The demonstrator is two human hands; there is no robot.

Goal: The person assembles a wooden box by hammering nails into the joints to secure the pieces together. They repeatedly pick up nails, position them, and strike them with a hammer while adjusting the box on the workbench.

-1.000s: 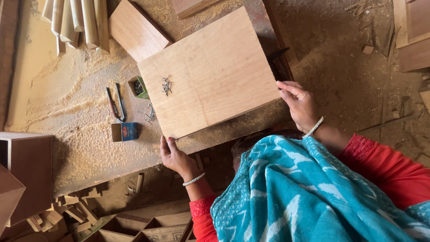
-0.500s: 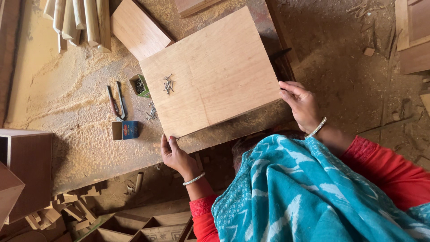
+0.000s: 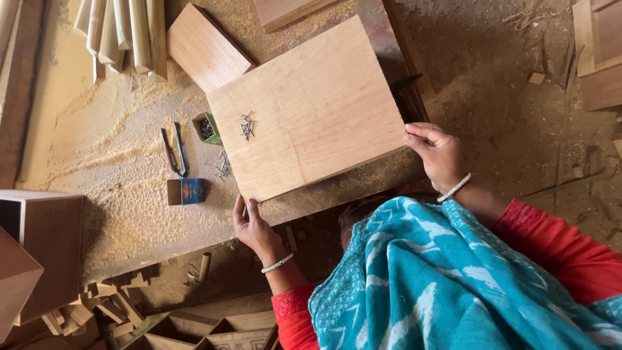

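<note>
Both hands hold a flat wooden board (image 3: 308,110) on the dusty tabletop (image 3: 116,214), left hand (image 3: 251,225) at its near corner, right hand (image 3: 438,154) clasping its edge; tilting it would likely scatter the loose nails (image 3: 247,125) resting on top.

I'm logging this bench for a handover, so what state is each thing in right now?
Wooden panel: flat on the bench, gripped at two corners.
Left hand: on the panel's near corner.
Right hand: on the panel's far corner.
Loose nails: small heap on the panel.
Small nail box: open, beside the panel.
Pliers: lying in sawdust, untouched.
Blue box: lying on its side.
</note>
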